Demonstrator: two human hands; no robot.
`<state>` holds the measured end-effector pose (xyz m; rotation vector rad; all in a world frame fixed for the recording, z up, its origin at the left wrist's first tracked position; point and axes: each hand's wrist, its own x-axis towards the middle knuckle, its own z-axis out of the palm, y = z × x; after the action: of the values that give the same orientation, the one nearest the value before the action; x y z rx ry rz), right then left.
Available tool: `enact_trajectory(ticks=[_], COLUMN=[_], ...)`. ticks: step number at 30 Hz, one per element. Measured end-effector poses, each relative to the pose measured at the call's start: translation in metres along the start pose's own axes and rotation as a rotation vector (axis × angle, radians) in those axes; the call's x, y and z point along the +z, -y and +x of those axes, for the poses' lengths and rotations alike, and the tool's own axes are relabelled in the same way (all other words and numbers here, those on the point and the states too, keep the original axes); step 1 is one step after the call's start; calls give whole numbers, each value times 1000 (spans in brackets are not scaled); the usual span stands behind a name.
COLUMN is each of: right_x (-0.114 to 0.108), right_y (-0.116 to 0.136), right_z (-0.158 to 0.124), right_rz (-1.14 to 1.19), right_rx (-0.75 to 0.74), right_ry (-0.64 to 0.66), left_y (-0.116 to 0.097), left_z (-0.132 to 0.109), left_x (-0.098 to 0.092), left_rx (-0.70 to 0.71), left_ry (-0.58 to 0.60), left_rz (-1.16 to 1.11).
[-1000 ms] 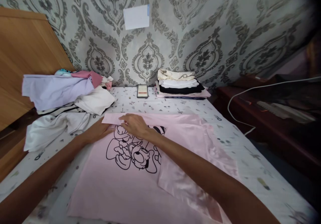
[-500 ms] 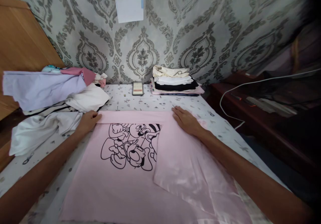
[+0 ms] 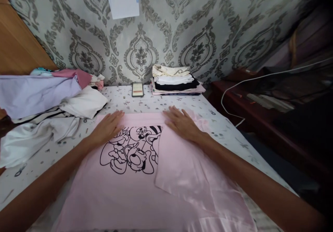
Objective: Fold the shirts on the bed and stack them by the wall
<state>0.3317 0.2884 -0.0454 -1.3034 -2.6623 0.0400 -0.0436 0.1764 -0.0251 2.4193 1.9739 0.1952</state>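
A pink T-shirt (image 3: 117, 190) with a black cartoon print (image 3: 130, 150) lies flat on the bed, its right side folded inward over the front. My left hand (image 3: 108, 129) lies flat and open on the shirt's upper left part, fingers stretched toward the top fold. My right hand (image 3: 182, 122) also rests flat and open, on the upper right part near the folded flap (image 3: 187, 169). Neither hand holds anything.
A loose heap of unfolded clothes (image 3: 44, 100) sits at the left. A neat stack of folded clothes (image 3: 175, 81) and a phone (image 3: 137, 89) stand by the patterned wall. A dark wooden ledge with a white cable (image 3: 229, 96) runs along the right of the printed bedsheet (image 3: 145, 103).
Both hands moved inward along the shirt's top fold, from its outer ends toward the middle, and now lie flat on the fabric. The view has shifted slightly.
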Motion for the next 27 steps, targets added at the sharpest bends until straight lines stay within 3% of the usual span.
enact_trajectory(ticks=[3, 5, 8, 12, 14, 16, 18, 23, 25, 27], right_x=[3, 3, 2, -2, -8, -18, -31, -53, -43, -20], right_y=[-9, -18, -25, -33, -37, -37, -30, 27, 55, 78], right_z=[-7, -11, -16, -28, -42, -66, -101, -225, -277, -320], right_rz=[-18, -4, 44, 61, 56, 90, 177, 404, 478, 640], right_rx=[60, 108, 129, 155, 202, 272, 358, 716, 827, 876], right_ry=[96, 103, 54, -2, -81, -197, -349, -854, -836, -652], left_y=[14, 24, 31, 26, 12, -18, -65, -194, -227, -246], left_z=[1, -1, -8, -16, -17, -17, -18, -20, -19, -17], left_x=[12, 14, 11, 6, 1, -8, -18, -27, -18, -4], left_rx=[-68, -126, -101, -89, -107, -75, 59, 676, 821, 877], left_ry=[131, 129, 79, 131, 150, 155, 164, 293, 308, 320], left_rz=[48, 91, 112, 58, 43, 8, -64, -240, -271, -272])
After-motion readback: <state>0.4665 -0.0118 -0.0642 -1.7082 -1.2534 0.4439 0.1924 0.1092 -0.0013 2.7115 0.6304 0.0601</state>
